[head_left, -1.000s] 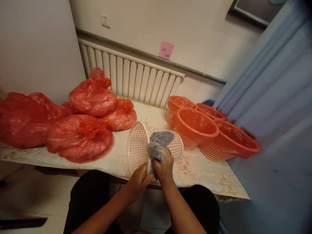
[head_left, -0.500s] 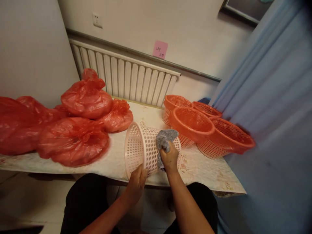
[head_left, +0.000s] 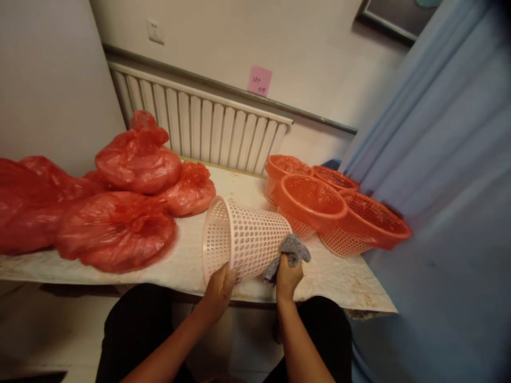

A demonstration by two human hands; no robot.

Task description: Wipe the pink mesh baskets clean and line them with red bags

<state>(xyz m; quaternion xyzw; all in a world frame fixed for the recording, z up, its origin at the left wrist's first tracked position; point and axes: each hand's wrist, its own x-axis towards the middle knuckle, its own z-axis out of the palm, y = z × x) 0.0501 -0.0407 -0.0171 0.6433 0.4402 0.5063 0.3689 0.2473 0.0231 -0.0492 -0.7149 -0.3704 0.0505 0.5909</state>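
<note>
Well, at the left I see bulging red bags [head_left: 115, 231] heaped on the covered surface [head_left: 235, 183]. Next, my left hand [head_left: 219, 287] pinches the rim of the pale pink basket [head_left: 255, 234], which is tipped on its side over the surface, mouth facing left. By its base, my right hand [head_left: 289, 277] is curled round a gray rag [head_left: 294, 247]; whether the rag touches the basket, I cannot tell. Further right, red-lined baskets [head_left: 311, 202] stand grouped beside a blue curtain [head_left: 431, 159].
</note>
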